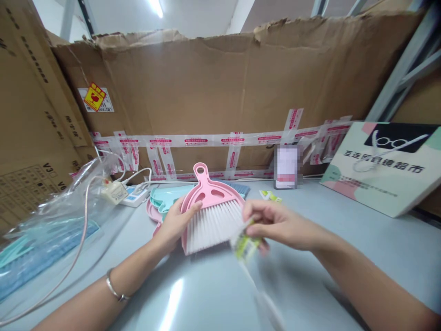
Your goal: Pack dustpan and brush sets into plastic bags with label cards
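While left hand (175,225) holds one pink brush-and-dustpan set (211,215) | right hand (275,226) pinches one blurred green-white piece (244,247)

storeroom workspace, metal racking (401,73), big taped carton (193,96)

Smooth plastic, this brush (208,195); its bristles (213,226) look synthetic; the desk (213,294) gleams glossy, the carton (206,82) is matt, rough-edged cardboard, and that bangle (112,288) shines, polished metal!
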Demonstrator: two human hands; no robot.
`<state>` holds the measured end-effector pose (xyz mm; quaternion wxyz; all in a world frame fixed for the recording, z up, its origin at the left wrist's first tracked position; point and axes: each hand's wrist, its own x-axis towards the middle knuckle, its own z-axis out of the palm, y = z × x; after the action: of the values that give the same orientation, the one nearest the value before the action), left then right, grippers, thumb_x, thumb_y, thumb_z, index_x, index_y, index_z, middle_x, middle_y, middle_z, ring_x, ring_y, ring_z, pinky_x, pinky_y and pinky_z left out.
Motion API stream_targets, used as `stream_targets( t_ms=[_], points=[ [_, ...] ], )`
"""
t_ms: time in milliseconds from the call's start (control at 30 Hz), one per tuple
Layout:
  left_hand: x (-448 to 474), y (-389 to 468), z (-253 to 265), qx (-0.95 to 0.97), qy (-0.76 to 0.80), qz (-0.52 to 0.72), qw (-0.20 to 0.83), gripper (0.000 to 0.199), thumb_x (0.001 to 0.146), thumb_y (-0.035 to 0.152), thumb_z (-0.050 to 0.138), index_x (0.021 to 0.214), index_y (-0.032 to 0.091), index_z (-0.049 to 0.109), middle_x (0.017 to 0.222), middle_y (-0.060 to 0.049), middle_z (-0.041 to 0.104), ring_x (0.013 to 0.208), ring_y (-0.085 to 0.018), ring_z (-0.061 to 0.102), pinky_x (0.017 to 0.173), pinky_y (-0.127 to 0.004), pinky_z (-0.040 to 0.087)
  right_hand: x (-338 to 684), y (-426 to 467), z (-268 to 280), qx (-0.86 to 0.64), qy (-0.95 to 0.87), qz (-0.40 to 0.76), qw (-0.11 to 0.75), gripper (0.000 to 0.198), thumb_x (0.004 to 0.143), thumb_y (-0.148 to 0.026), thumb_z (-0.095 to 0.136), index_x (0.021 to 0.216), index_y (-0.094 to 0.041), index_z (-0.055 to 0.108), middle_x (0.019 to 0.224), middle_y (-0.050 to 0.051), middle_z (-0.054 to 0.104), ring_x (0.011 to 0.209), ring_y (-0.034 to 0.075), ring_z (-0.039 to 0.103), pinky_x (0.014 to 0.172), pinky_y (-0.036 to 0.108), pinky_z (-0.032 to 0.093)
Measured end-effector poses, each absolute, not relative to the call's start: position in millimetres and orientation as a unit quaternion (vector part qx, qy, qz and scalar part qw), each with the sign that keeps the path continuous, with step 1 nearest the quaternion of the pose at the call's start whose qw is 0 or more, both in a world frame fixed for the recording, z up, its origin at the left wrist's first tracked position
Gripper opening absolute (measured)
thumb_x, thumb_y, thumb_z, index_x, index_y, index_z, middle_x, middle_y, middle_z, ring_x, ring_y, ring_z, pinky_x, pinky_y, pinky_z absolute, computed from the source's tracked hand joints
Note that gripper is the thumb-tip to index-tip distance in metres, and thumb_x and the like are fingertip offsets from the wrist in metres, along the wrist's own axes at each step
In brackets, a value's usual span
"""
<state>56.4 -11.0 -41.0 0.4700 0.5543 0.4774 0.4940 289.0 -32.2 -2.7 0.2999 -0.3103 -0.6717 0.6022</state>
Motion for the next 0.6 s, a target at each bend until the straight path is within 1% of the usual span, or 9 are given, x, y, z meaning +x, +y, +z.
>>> stream_targets(
  t_ms=[67,133,200,267,367,433,500,600],
  points=[
    [57.3,-11.7,-39.7,0.545,0.469,0.495,0.488,0.055,0.072,0.047,0.061,0.118,0.019,0.052,0.107,-0.008,0.066,0.103,-0.027,0.058,0.085,-0.036,0.045,272.7,-29.3,-12.2,-0.361,-0.666,0.574,0.312,0.026,0.07,-0.036,0.063,0.071,-0.02,0.043,0.055,-0.006,0.055,0.042,0.007,0.053,0.041,0.019,0.037],
    [58.0,-12.3,-38.4,0.527,0.458,0.493,0.519,0.055,0.071,0.046,0.062,0.119,0.021,0.051,0.101,-0.007,0.068,0.095,-0.026,0.062,0.082,-0.036,0.047,266.5,-24.5,-19.2,-0.406,-0.653,0.541,0.342,0.025,0.07,-0.036,0.061,0.071,-0.021,0.041,0.052,-0.008,0.053,0.041,0.007,0.053,0.041,0.019,0.037],
    [58.7,-12.5,-37.8,0.508,0.448,0.494,0.546,0.055,0.071,0.046,0.063,0.118,0.022,0.051,0.097,-0.005,0.07,0.087,-0.024,0.065,0.08,-0.036,0.048,267.2,-20.0,-23.6,-0.428,-0.646,0.52,0.359,0.023,0.07,-0.034,0.06,0.072,-0.021,0.041,0.048,-0.008,0.052,0.04,0.008,0.053,0.041,0.02,0.038],
    [59.0,-12.4,-37.7,0.497,0.44,0.499,0.557,0.055,0.07,0.046,0.063,0.118,0.023,0.051,0.094,-0.004,0.07,0.084,-0.023,0.066,0.08,-0.036,0.048,270.0,-17.4,-26.1,-0.435,-0.647,0.509,0.366,0.021,0.071,-0.033,0.059,0.073,-0.021,0.041,0.047,-0.008,0.053,0.04,0.008,0.053,0.042,0.021,0.04],
    [58.6,-12.3,-37.0,0.506,0.436,0.5,0.552,0.052,0.07,0.045,0.064,0.116,0.022,0.053,0.093,-0.004,0.07,0.087,-0.024,0.065,0.083,-0.036,0.048,271.6,-16.5,-28.2,-0.442,-0.646,0.496,0.375,0.019,0.072,-0.031,0.057,0.072,-0.021,0.041,0.047,-0.008,0.053,0.04,0.008,0.053,0.041,0.02,0.039],
    [57.7,-12.7,-35.6,0.524,0.443,0.495,0.533,0.048,0.07,0.042,0.065,0.112,0.022,0.055,0.097,-0.005,0.069,0.093,-0.024,0.063,0.084,-0.035,0.047,270.7,-16.5,-29.1,-0.448,-0.644,0.49,0.379,0.018,0.073,-0.03,0.056,0.072,-0.021,0.041,0.046,-0.008,0.053,0.039,0.009,0.053,0.04,0.02,0.039],
    [56.7,-13.1,-33.9,0.545,0.453,0.486,0.512,0.045,0.069,0.039,0.066,0.11,0.022,0.056,0.104,-0.005,0.067,0.098,-0.024,0.061,0.083,-0.034,0.048,269.7,-16.0,-29.9,-0.454,-0.644,0.482,0.383,0.018,0.073,-0.031,0.056,0.073,-0.021,0.041,0.045,-0.008,0.052,0.039,0.01,0.054,0.04,0.021,0.04],
    [55.4,-13.4,-33.2,0.574,0.455,0.471,0.491,0.049,0.066,0.033,0.07,0.111,0.023,0.054,0.109,-0.005,0.064,0.096,-0.024,0.061,0.077,-0.032,0.05,269.6,-15.2,-30.9,-0.46,-0.646,0.471,0.386,0.018,0.074,-0.032,0.056,0.073,-0.022,0.041,0.046,-0.008,0.052,0.04,0.011,0.054,0.041,0.023,0.042]
  ],
)
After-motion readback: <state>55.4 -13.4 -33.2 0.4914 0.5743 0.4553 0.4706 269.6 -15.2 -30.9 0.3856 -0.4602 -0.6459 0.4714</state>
